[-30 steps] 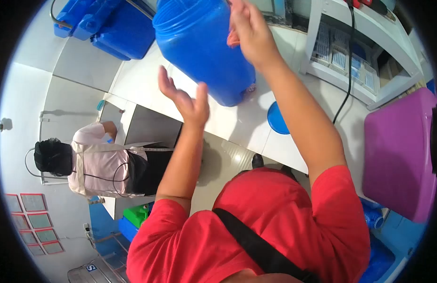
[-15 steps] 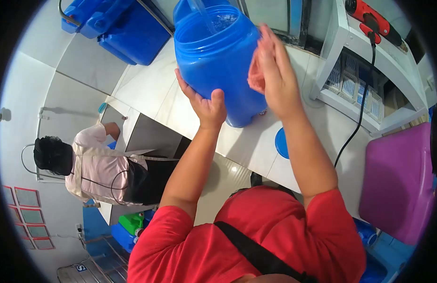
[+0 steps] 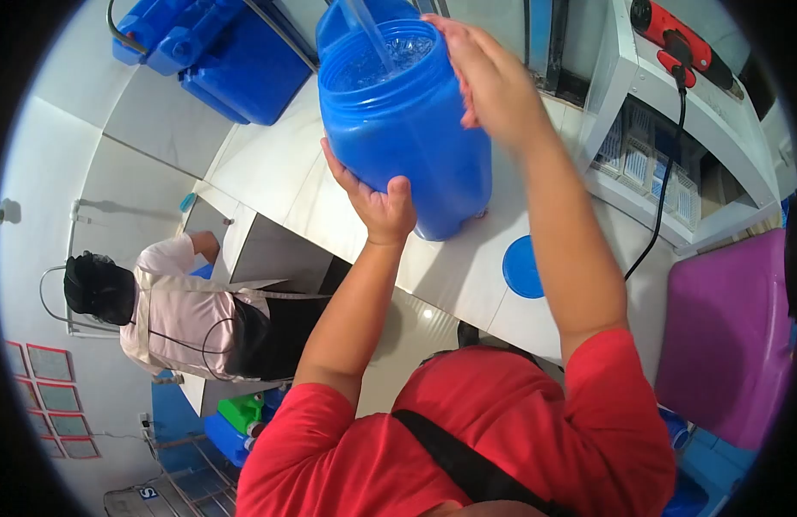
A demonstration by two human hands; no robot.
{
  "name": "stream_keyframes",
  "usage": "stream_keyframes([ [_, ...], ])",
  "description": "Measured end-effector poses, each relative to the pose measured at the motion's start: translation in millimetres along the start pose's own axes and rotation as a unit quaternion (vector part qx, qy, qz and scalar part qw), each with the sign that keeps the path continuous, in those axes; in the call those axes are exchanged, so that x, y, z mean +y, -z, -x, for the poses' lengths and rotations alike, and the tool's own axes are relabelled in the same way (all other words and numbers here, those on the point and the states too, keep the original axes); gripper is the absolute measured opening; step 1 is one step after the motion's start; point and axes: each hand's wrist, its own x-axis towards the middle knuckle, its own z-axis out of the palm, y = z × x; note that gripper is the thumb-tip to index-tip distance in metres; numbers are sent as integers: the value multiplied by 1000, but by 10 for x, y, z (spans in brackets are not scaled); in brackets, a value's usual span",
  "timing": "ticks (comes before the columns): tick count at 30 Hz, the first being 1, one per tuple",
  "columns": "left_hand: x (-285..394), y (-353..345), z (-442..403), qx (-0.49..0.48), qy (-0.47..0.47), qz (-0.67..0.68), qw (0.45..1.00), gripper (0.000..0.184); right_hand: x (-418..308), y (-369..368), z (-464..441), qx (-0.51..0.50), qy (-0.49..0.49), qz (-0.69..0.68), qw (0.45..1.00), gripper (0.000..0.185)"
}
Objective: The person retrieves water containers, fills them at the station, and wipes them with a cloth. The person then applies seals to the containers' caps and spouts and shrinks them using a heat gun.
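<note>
A blue plastic water container stands upright on the counter, its wide threaded mouth uncovered. A clear stream of water pours into it, and the water inside is bubbling. On the container's near left side, my left hand grips the wall with fingers curved round it and thumb raised. My right hand is at the upper right side, just below the rim, closed over a pink cloth pressed to the wall. Most of the cloth is hidden behind the fingers. A round blue lid lies flat on the counter by my right forearm.
Blue jerrycans stand at the back left. At the right, a red heat gun with a black cord lies on a white cabinet. A purple plastic stool is beside the counter. A person works at the left.
My right hand has moved up the container's side with the cloth, toward the rim. The left hand keeps its place on the wall. More of the bubbling water shows in the mouth.
</note>
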Motion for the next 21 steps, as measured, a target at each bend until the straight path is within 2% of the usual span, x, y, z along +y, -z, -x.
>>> stream_keyframes([
  [2, 0, 26, 8, -3, 7, 6, 1000, 122, 95, -200, 249, 16, 17, -12, 1000, 56],
  [3, 6, 49, -6, -18, -2, -12, 1000, 117, 356, -334, 317, 114, 191, 138, 965, 61],
  [4, 21, 71, -14, -33, -10, -29, 999, 113, 492, -500, 420, 157, 275, 239, 918, 63],
  [5, 24, 145, 6, -31, -10, -32, 999, 113, 627, -666, 523, 219, 346, 337, 848, 65],
  [7, 62, 328, 101, -5, 49, 79, 996, 96, 593, -823, 706, 166, 336, 384, 844, 72],
  [8, 288, 350, 146, 37, 32, 33, 998, 83, 578, -848, 779, 168, 341, 384, 842, 72],
  [9, 405, 346, 210, 85, 15, 51, 995, 81, 567, -872, 853, 97, 344, 369, 858, 77],
  [10, 422, 232, 330, 58, -60, 125, 989, 81, 571, -884, 877, 26, 343, 353, 870, 83],
  [11, 415, 181, 351, 20, -67, 104, 992, 84, 597, -857, 865, 27, 345, 353, 869, 83],
  [13, 465, 146, 284, -60, -57, 10, 997, 90, 670, -743, 891, -89, 400, 197, 890, 77],
  [14, 509, 164, 205, -104, -46, -65, 991, 94, 603, -645, 902, -52, 394, 128, 909, 63],
  [15, 526, 129, 154, -81, -46, -82, 992, 91, 602, -447, 872, 15, 399, 169, 901, 50],
  [17, 561, 57, 53, -35, -45, -114, 992, 87, 639, -223, 658, 176, 349, 95, 916, 34],
  [18, 634, 78, -17, -27, 146, 45, 988, 83, 627, -182, 572, 262, 263, 34, 928, 31],
  [20, 564, 69, -300, 39, 216, 122, 968, 71, 936, 154, 125, 291, 176, 176, 924, 28],
  [21, 529, 65, -442, 77, 246, 162, 953, 65, 1275, 353, -138, 258, 164, 235, 923, 28],
])
